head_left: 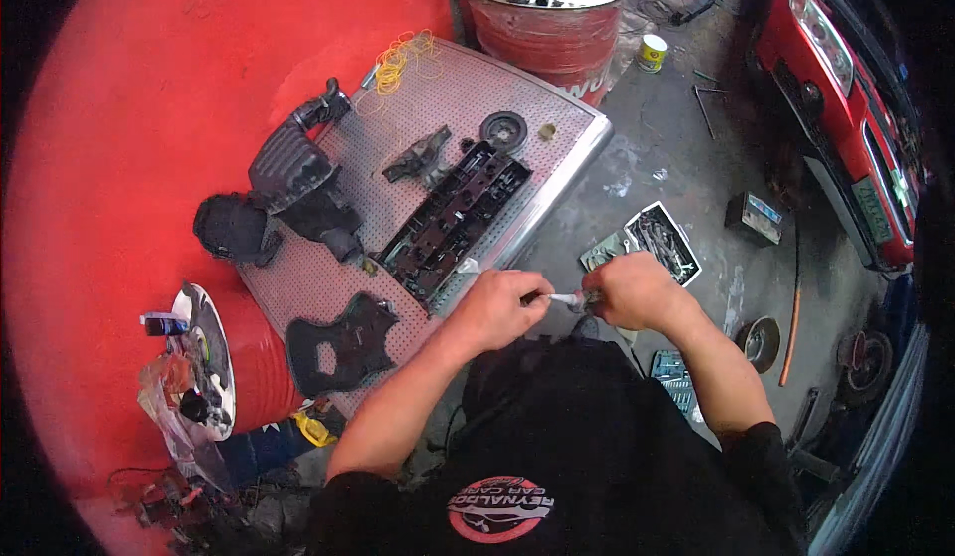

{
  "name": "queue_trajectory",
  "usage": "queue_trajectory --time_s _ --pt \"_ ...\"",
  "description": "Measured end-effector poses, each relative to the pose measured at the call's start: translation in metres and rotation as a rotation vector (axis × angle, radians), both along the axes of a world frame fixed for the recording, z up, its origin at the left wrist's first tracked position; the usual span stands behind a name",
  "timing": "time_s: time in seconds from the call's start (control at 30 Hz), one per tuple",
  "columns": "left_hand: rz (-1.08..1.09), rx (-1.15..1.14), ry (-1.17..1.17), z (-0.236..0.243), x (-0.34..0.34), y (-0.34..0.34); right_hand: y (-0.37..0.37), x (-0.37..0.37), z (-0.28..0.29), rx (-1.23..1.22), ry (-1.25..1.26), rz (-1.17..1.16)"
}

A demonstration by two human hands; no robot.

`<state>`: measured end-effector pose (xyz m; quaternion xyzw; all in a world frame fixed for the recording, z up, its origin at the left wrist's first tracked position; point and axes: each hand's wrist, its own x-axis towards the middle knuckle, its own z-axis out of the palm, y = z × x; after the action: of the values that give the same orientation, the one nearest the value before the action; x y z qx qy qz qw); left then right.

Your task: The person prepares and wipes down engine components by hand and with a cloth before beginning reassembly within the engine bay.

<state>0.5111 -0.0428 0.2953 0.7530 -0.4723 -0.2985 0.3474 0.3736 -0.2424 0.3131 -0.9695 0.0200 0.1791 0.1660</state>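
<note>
Just off the near right edge of the perforated tabletop [557, 108], left hand [500, 307] and right hand [637, 292] both clench one small white tube [563, 299] between them, over bare floor. Risk: squeezed too hard, its contents could spurt, or the tube could slip and drop. Black engine cover [453, 223] lies just left.

You see an evenly lit scene under soft, diffuse light, with only faint shadows below the parts on the perforated panel [468, 89]. The red wall [149, 108] at the upper left glows strongly and tints the frame. Fisheye bending curves straight edges near the rim, and all 4 corners fall black. Detail is soft and slightly smeared around your hands at centre.
</note>
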Motion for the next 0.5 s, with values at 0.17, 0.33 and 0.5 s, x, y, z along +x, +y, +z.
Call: queue_trajectory --time_s 0.17,0.33,0.5 --pt "-0.142 0.088 -0.011 0.002 -0.020 -0.034 -0.031 -0.024 0.001 -0.024 0.086 0.062" --pt "-0.324 0.233 0.033 0.000 -0.016 -0.069 -0.046 -0.038 -0.007 -0.047 0.092 0.054" --pt "-0.355 0.174 0.032 -0.011 -0.018 -0.090 -0.054 -0.042 0.005 -0.103 0.138 0.012"
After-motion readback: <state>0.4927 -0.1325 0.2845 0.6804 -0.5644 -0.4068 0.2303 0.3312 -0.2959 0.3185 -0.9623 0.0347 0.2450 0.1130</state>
